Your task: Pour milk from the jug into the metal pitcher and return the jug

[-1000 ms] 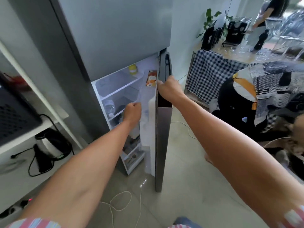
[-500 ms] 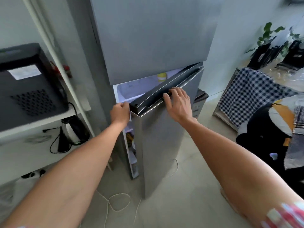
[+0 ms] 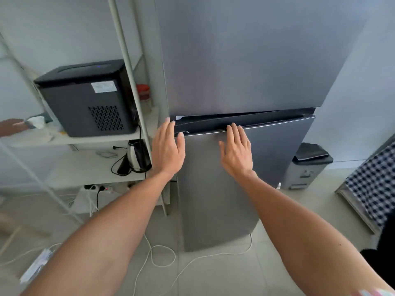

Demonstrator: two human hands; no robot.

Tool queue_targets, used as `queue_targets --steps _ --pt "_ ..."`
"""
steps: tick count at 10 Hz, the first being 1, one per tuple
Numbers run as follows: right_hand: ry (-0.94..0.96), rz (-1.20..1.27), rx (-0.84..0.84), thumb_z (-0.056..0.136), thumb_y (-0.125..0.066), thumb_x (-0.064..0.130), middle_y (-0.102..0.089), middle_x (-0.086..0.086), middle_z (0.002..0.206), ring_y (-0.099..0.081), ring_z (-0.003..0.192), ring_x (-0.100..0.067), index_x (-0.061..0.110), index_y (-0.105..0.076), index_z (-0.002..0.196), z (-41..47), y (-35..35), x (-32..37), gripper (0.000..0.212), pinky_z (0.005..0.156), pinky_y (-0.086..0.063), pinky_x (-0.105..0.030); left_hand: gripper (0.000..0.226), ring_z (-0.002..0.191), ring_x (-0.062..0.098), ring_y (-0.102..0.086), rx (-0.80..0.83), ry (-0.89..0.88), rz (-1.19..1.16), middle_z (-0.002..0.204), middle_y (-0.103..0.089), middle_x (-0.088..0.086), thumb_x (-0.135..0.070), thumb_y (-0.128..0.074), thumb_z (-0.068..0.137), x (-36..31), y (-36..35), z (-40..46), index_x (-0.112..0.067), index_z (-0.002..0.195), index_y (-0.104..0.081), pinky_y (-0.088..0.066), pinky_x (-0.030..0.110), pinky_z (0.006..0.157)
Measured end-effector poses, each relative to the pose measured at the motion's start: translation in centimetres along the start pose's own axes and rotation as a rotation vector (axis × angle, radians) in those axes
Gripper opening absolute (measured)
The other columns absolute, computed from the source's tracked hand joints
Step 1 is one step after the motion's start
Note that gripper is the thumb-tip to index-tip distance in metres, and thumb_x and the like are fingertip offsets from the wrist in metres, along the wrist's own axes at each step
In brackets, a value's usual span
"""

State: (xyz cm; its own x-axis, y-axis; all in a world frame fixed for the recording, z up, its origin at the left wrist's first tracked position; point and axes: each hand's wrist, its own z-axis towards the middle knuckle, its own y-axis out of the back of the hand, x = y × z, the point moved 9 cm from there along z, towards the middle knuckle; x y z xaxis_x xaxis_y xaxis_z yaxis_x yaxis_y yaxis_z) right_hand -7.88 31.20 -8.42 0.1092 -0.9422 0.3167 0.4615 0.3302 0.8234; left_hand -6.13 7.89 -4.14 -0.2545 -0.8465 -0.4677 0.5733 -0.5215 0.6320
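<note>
A tall grey fridge [image 3: 245, 60] fills the middle of the head view. Its lower door [image 3: 277, 150] is almost fully swung to, with only a thin gap showing along its dark top edge. My left hand [image 3: 167, 148] lies flat with straight fingers at the door's left corner. My right hand [image 3: 236, 151] presses flat on the door front just under the top edge. Neither hand holds anything. The milk jug and the metal pitcher are out of sight.
A white shelf unit [image 3: 89, 139] stands left of the fridge, carrying a black appliance [image 3: 85, 97], a kettle [image 3: 136, 154] and cables. White cords [image 3: 162, 259] trail on the tiled floor. A grey bin [image 3: 307, 167] sits right of the fridge, and a checked cloth [image 3: 372, 184] hangs far right.
The lower fridge door has swung from wide open to nearly shut. My left hand came out of the fridge, and both hands went from gripping to flat on the door.
</note>
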Motion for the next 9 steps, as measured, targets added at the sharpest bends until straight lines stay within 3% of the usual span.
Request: queue_targets --steps 1,2,3,4,7,8,9 --pt "0.039 -0.025 0.049 0.11 -0.043 0.033 -0.02 -0.016 0.173 -0.012 0.162 -0.033 0.002 -0.022 0.164 0.7 -0.8 0.3 0.066 0.129 -0.02 -0.047 0.052 0.151 0.027 -0.032 0.154 -0.18 0.11 0.162 -0.04 0.013 -0.033 -0.04 0.109 -1.9 -2.2 -0.8 -0.003 0.151 -0.047 -0.024 0.041 0.125" --pt "0.043 -0.043 0.11 0.11 -0.04 0.033 -0.008 -0.014 0.176 -0.003 0.163 -0.031 0.004 -0.011 0.166 1.3 -1.6 0.4 0.07 0.131 -0.014 -0.046 0.06 0.157 0.024 -0.019 0.301 -0.237 0.226 0.168 -0.027 0.012 -0.039 -0.034 0.109 -2.4 -4.3 -1.4 -0.005 0.158 -0.033 -0.016 0.039 0.128" --pt "0.021 -0.044 0.174 0.111 -0.037 0.034 0.003 -0.011 0.176 0.007 0.163 -0.028 0.006 0.0 0.167 1.9 -2.2 0.5 0.073 0.132 -0.008 -0.045 0.066 0.159 0.021 -0.004 0.388 -0.196 0.275 0.172 -0.009 0.009 -0.044 -0.027 0.11 -1.7 -5.4 -1.1 -0.007 0.163 -0.017 -0.004 0.036 0.128" --pt "0.006 -0.037 0.219 0.111 -0.037 0.035 0.009 -0.009 0.176 0.012 0.162 -0.026 0.007 0.004 0.166 2.5 -2.5 0.7 0.074 0.132 -0.008 -0.044 0.067 0.159 0.02 0.001 0.431 -0.175 0.282 0.172 -0.004 0.009 -0.045 -0.025 0.11 -1.5 -5.9 -0.3 -0.007 0.163 -0.012 -0.002 0.036 0.129" --pt "0.017 0.0 0.21 0.109 -0.04 0.041 0.01 -0.007 0.176 0.012 0.162 -0.024 0.009 0.003 0.167 2.8 -2.1 0.7 0.079 0.131 -0.011 -0.043 0.062 0.158 0.02 -0.013 0.393 -0.17 0.257 0.17 -0.021 0.009 -0.044 -0.026 0.11 -1.5 -5.9 0.9 -0.007 0.161 -0.027 -0.01 0.035 0.128" --pt "-0.133 0.301 0.089 0.109 -0.045 0.037 -0.023 -0.006 0.174 -0.019 0.16 -0.023 0.01 -0.026 0.164 2.4 0.1 0.7 0.064 0.126 -0.026 -0.044 0.06 0.157 0.02 -0.019 0.367 -0.185 0.25 0.168 -0.027 0.009 -0.043 -0.027 0.11 -1.6 -5.4 1.3 -0.007 0.159 -0.033 -0.013 0.036 0.128" --pt "-0.517 0.915 -0.351 0.106 -0.052 0.027 -0.07 -0.003 0.125 -0.066 0.11 -0.015 0.01 -0.064 0.133 1.3 5.4 -2.2 0.033 0.104 -0.05 -0.041 0.059 0.156 0.019 -0.021 0.329 -0.199 0.218 0.166 -0.03 0.009 -0.042 -0.029 0.11 -1.4 -5.5 1.2 -0.008 0.158 -0.036 -0.014 0.036 0.128"
